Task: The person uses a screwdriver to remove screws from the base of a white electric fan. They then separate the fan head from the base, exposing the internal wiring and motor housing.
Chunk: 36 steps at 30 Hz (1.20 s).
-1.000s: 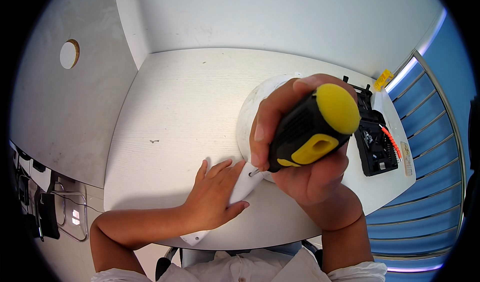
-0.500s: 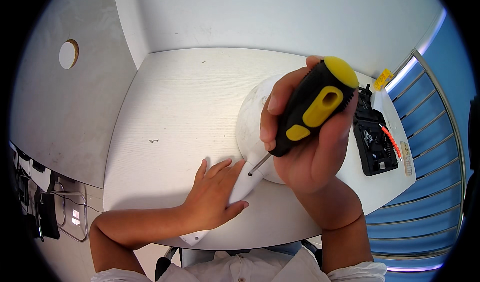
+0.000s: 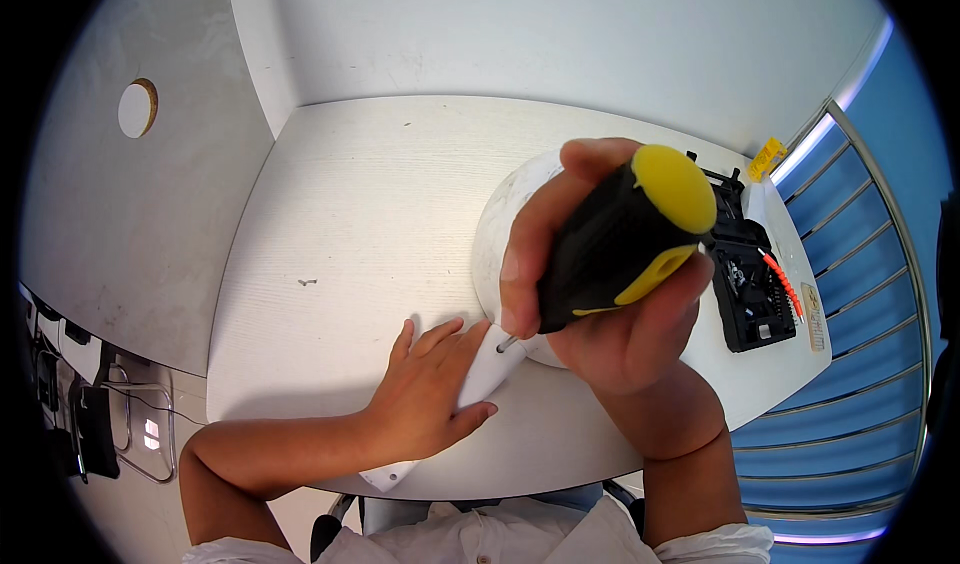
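Observation:
A black and yellow screwdriver (image 3: 610, 234) is gripped in my right hand (image 3: 625, 344), its handle leaning up to the right. The metal shaft reaches down to a screw hole in the long white handle (image 3: 490, 367) of a large, round white object; the tip is inside or at the hole. My right hand covers much of the round part (image 3: 500, 219), so I cannot tell its kind. My left hand (image 3: 425, 389) lies across the white handle with fingers spread, the thumb on one side and the other fingers on the other. Another hole shows near the handle's near end.
An open black tool case (image 3: 745, 304) lies at the right of the white table (image 3: 330, 214), with an orange flexible shaft (image 3: 783, 284) on it. A small yellow object (image 3: 767, 159) stands at the far right corner. Metal railings (image 3: 850, 354) run beyond the right edge.
My right hand has turned the screwdriver about its length and moved it slightly lower. Its yellow inlay now faces more to the lower right. The left hand and the white object have not moved.

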Each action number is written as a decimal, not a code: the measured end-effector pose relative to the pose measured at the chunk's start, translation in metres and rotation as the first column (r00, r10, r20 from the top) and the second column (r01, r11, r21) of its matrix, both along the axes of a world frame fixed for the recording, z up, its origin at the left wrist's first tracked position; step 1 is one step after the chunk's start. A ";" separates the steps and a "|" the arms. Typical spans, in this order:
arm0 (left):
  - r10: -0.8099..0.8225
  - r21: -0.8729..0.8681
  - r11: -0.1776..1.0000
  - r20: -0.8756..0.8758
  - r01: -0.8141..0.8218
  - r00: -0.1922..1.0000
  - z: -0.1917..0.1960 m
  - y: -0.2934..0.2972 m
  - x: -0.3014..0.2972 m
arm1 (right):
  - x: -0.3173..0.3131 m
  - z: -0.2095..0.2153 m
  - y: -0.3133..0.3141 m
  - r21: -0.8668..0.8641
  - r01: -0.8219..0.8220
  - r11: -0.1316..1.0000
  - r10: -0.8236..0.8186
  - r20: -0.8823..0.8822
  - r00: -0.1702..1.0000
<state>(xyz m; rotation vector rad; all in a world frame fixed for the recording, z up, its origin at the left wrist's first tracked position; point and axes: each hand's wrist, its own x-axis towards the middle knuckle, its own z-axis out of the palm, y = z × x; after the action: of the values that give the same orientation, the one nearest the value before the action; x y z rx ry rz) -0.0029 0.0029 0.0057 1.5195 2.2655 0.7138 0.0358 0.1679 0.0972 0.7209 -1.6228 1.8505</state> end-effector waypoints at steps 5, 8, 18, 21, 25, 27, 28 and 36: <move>0.005 0.019 1.000 -0.014 -0.004 1.000 -0.001 -0.001 0.001 | 0.000 -0.001 0.008 0.019 -0.058 0.998 0.057 0.026 0.998; 0.006 0.003 1.000 -0.011 -0.006 1.000 -0.001 -0.001 0.001 | -0.001 -0.002 0.007 0.005 -0.079 0.997 0.078 0.029 0.996; 0.016 0.031 0.999 -0.057 -0.014 0.998 -0.004 -0.001 0.002 | -0.003 0.010 0.005 0.088 0.059 0.994 -0.069 0.116 0.991; 0.016 0.025 1.000 -0.053 -0.015 0.998 -0.004 -0.001 0.002 | -0.007 0.005 -0.001 -0.015 0.169 0.986 -0.168 0.035 0.985; 0.012 0.026 1.000 -0.041 -0.011 0.999 -0.001 0.000 0.002 | -0.007 0.000 -0.007 -0.068 0.252 0.965 -0.251 0.028 0.968; 0.014 0.032 0.999 -0.051 -0.013 0.999 -0.001 0.000 0.003 | -0.006 0.000 -0.003 -0.046 0.227 0.973 -0.226 0.029 0.974; 0.015 0.036 0.999 -0.057 -0.013 0.998 -0.002 0.000 0.003 | -0.006 0.001 -0.003 -0.043 0.225 0.973 -0.225 0.018 0.974; 0.014 0.017 1.000 -0.046 -0.014 0.999 -0.003 -0.001 0.002 | -0.007 0.002 -0.002 -0.061 0.202 0.977 -0.199 0.050 0.979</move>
<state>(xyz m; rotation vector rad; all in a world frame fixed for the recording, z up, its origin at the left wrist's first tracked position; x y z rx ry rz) -0.0008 0.0019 0.0028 1.5443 2.3111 0.7109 0.0293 0.1658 0.0989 0.4728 -1.5904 1.7753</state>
